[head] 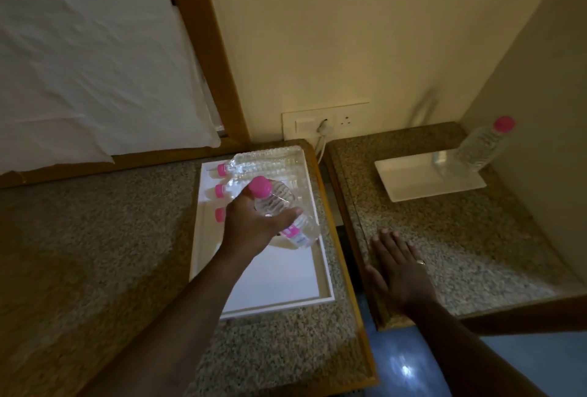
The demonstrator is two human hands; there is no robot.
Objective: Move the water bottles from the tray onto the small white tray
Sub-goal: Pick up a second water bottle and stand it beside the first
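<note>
A long white tray [279, 279] lies on the left granite counter. Three clear water bottles with pink caps [263, 166] lie on their sides at its far end. My left hand [254, 225] grips a fourth pink-capped bottle [286, 209] by its upper body, lifted and tilted above the tray. On the right counter sits the small white tray [413, 177], with one pink-capped bottle [484, 145] standing upright on its far right corner. My right hand [397, 272] rests flat on the right counter, fingers spread, holding nothing.
A gap [343, 238] with blue floor [397, 361] below separates the two granite counters. A wall socket plate [324, 123] with a plugged-in white cable sits behind the gap. A bed with a white pillow [89, 56] and wooden frame lies at the left. A wall closes the right side.
</note>
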